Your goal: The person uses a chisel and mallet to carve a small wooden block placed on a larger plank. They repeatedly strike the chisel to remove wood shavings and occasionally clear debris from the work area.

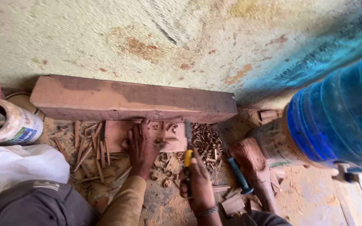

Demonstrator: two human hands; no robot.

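**Chisel on a small wood panel, low on the floor**

The left hand (141,147) lies flat on a small reddish panel (118,134), fingers spread and pressed down on its surface. The panel sits on the floor, its far edge against a long wooden beam (130,100) that runs along the foot of a stained wall (181,37).

The right hand (197,182) is closed round a chisel (188,144) with a yellow handle. The blade points away from the person and its tip meets the right part of the panel, just beside the left hand's fingers. A bracelet (206,212) circles the right wrist.

Curled shavings (206,142) are heaped to the right of the panel and scattered under both hands. Thin wood strips (89,150) lie loose to the left of the panel. A second tool with a blue handle (239,175) lies on the floor right of the right hand, next to a rounded wooden mallet (254,167). Small offcut blocks (233,204) lie near the right wrist.

At far right stands a large blue water jug (340,121). At far left a white can (11,125) lies on its side, with a white bag (19,165) below it and a dark cap (38,205) in the lower left corner.
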